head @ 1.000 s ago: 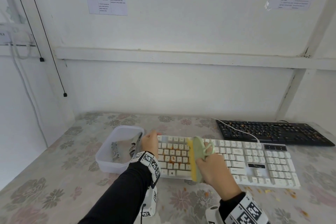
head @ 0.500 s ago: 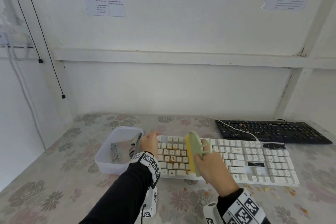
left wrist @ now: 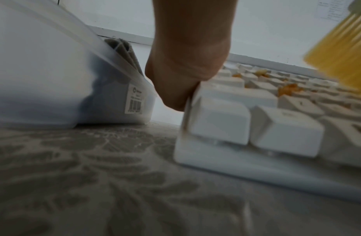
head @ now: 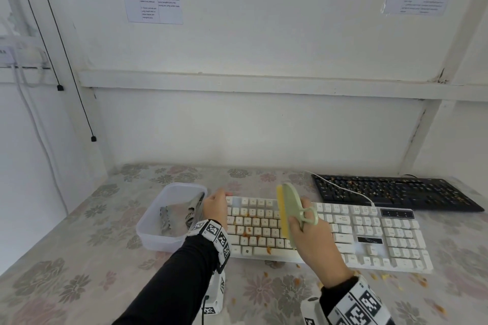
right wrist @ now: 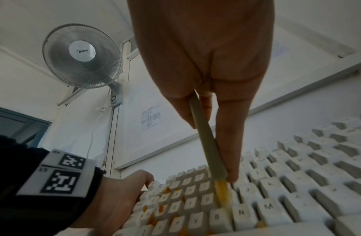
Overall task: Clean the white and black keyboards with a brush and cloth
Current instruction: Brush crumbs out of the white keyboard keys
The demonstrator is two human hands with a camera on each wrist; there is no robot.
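My right hand (head: 314,243) grips the green brush (head: 290,200), now farther up the white keyboard (head: 369,235) than before; my left hand (head: 215,208) holds its left end. Alongside: grey cloth (head: 174,216) in plastic tub (head: 148,221). Behind: crumb-strewn black keyboard (head: 396,192).

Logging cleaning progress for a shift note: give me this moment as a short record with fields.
left hand: holds the white keyboard's left end
right hand: grips the brush, bristles on middle letter keys
white keyboard: orange crumbs on left keys
black keyboard: behind, right; crumbs on it, untouched
cloth: grey, in the clear tub beside left hand
table: crumbs in front of white keyboard
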